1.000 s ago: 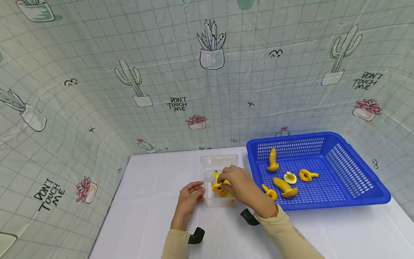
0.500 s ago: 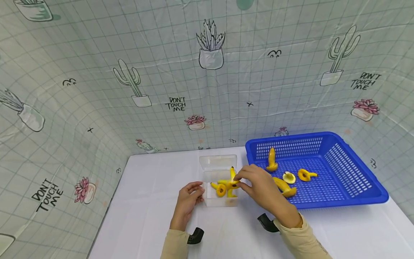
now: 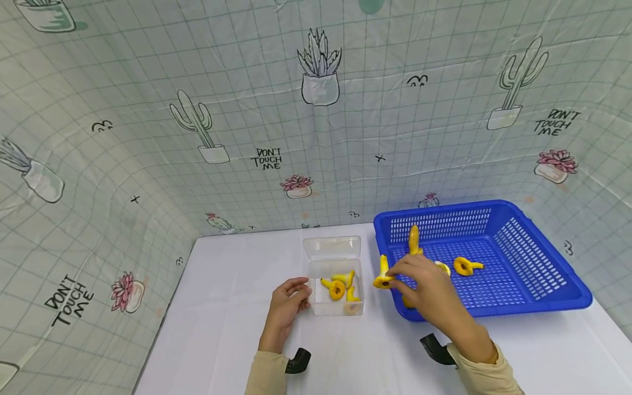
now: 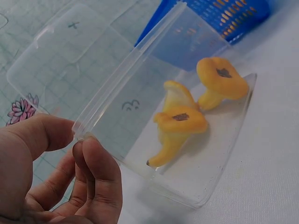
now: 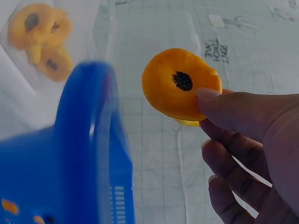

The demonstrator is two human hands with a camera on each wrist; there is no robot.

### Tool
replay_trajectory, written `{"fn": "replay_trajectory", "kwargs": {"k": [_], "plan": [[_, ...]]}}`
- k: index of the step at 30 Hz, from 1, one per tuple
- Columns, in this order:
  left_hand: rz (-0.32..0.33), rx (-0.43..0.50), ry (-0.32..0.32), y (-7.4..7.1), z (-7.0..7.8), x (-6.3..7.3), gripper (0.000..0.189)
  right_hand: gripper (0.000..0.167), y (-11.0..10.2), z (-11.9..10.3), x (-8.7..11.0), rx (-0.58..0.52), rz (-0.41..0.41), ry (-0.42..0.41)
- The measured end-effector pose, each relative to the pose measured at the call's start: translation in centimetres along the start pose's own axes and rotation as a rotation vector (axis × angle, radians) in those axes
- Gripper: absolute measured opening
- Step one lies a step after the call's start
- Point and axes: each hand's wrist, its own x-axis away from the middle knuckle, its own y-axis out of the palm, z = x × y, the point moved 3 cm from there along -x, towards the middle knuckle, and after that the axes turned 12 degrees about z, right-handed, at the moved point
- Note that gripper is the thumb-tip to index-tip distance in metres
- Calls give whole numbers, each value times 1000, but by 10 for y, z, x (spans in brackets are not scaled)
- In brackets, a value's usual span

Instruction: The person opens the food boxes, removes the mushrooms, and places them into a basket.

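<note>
The right hand (image 3: 425,281) has a firm-looking grip on a yellow toy mushroom (image 3: 382,282): the thumb presses the face of the cap near its dark centre, with fingers behind. In the head view the mushroom lies across the left rim of the blue basket (image 3: 513,271), stem pointing away from the person; how high it hangs is hard to tell.

The left hand (image 3: 288,302) pinches the edge of the clear box (image 3: 328,309) on its left side. Three more yellow mushrooms lie inside the box, and its lid (image 3: 332,247) is tipped back behind it on the white worktop (image 3: 237,291).

To do this carrying well, the cap is best held by its edge, as here, with modest pressure, since a smooth round cap could slide or turn. The stem wants clearance over the basket rim, where a knock could twist it loose. The left hand's pinch should steady the light box without lifting or tilting it. A low, gentle release would limit rolling.
</note>
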Motion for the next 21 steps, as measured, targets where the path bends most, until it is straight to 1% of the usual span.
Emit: {"fn": "replay_trajectory", "kwargs": {"k": [7,13,21], "plan": [[4,1,-7,1,-1,0,37,31,-18,16,9,54,32,36],[4,6,0,0,-1,-1,36,30,-31,28,16,101,31,92],[6,-1,-5,0,0,1,36,30,-45,45,24,158,68,109]]}}
